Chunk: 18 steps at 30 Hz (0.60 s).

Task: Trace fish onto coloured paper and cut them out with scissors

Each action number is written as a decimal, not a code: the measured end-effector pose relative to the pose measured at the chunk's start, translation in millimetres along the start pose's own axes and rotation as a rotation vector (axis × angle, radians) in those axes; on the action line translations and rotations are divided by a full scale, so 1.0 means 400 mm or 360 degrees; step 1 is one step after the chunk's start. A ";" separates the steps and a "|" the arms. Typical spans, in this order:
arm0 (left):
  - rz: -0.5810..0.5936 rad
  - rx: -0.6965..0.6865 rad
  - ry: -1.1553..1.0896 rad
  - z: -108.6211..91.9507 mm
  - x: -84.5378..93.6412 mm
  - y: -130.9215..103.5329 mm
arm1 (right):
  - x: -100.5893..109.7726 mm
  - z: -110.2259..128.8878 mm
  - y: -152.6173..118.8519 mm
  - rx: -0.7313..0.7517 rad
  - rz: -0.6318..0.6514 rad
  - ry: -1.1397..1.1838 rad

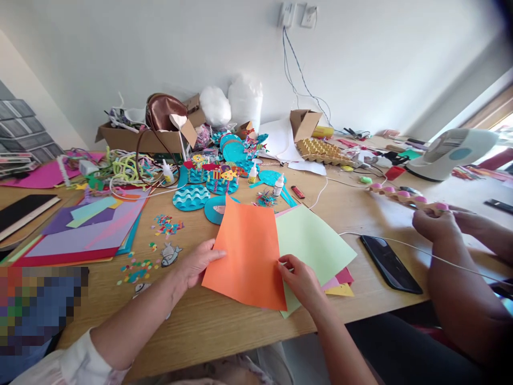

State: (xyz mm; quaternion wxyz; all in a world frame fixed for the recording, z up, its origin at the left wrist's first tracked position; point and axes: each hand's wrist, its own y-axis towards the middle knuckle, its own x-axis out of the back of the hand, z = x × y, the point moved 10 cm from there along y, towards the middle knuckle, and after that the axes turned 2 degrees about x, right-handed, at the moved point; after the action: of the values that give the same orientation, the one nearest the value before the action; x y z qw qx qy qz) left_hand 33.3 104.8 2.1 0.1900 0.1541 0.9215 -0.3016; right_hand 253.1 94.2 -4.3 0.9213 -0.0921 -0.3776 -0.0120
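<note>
An orange sheet of paper (248,251) is held up a little off the table between my two hands. My left hand (203,262) grips its left edge, thumb on top and fingers behind. At the right edge, my right hand (295,270) pinches the sheet with curled fingers. Beneath and to the right lies a light green sheet (312,240), partly covered by the orange one. Pink and yellow paper corners (340,289) stick out from under the green sheet. A paper fish cutout (171,254) lies left of the orange sheet, near my left wrist.
Blue paper crafts (191,198), glue bottles (278,184) and confetti (138,270) sit around the middle. Stacked coloured paper (84,235) lies left. A phone (390,263) rests at right, by a co-worker's hands (436,224) holding a painted egg-carton strip (409,198). A white cable (417,248) crosses there.
</note>
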 end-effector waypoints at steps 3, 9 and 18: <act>-0.0028 -0.0053 -0.0029 -0.019 -0.001 -0.007 | 0.009 -0.014 0.000 -0.0014 0.0014 0.0091; -0.0176 -0.0532 -0.0290 -0.170 -0.002 -0.083 | 0.053 -0.003 -0.019 0.0020 -0.0085 0.0195; -0.0228 -0.0642 -0.0518 -0.235 -0.005 -0.138 | -0.062 0.131 -0.076 0.0210 0.0144 -0.0482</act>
State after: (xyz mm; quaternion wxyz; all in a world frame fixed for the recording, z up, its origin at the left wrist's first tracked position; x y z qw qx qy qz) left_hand -11.2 119.6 100.4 0.3405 -0.0031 0.9289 -0.1453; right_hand 196.2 72.4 19.9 0.8575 -0.0491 -0.5076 0.0682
